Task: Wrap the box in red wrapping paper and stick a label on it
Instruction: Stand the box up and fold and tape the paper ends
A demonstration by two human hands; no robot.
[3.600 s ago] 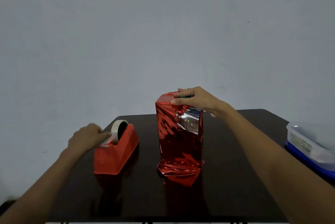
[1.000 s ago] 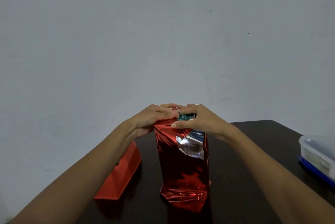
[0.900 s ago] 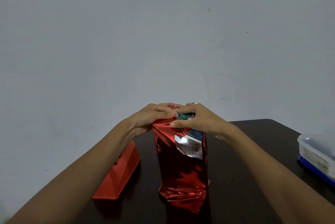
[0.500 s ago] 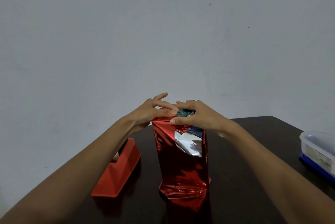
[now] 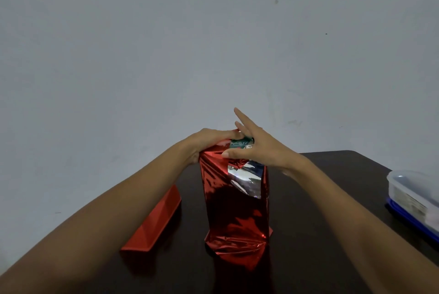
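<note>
Entry: closing the top end.

The box (image 5: 240, 143) is standing upright at mid-counter (image 5: 320, 222), sheathed in red paper (image 5: 235, 217) down to a crumpled foot. Its teal top is showing bare between my hands.

My left hand (image 5: 206, 141) is lying over the top left corner, fingers flat and pressing the paper down, thumb side running down the left face. My right hand (image 5: 259, 151) is spread wide: thumb pushing on the front top edge, fingers lifting clear and fanning upward. Neither hand is clamping anything, and they are nearly touching over the top. I cannot tell whether tape is sitting under the left fingers.

A flap (image 5: 247, 179) is hanging off the front right with its silver underside out.

Judgement for this step:
- keep the left fold pinned while the right hand draws the flap up and over
- crease along the box edge first, since foil is likely springing back otherwise
- keep downward pressure light and centred, as the box is tall and looks easy to tip
- no label is showing on the faces I can see, so that part is probably pending

The counter is dark, glossy and mirroring the red. The dispenser (image 5: 154, 224) is sitting left of the box, half hidden by my forearm. A clear tub (image 5: 413, 196) on a blue base is sitting at the right edge. Behind is a plain grey wall (image 5: 213, 44) with faint marks.
</note>
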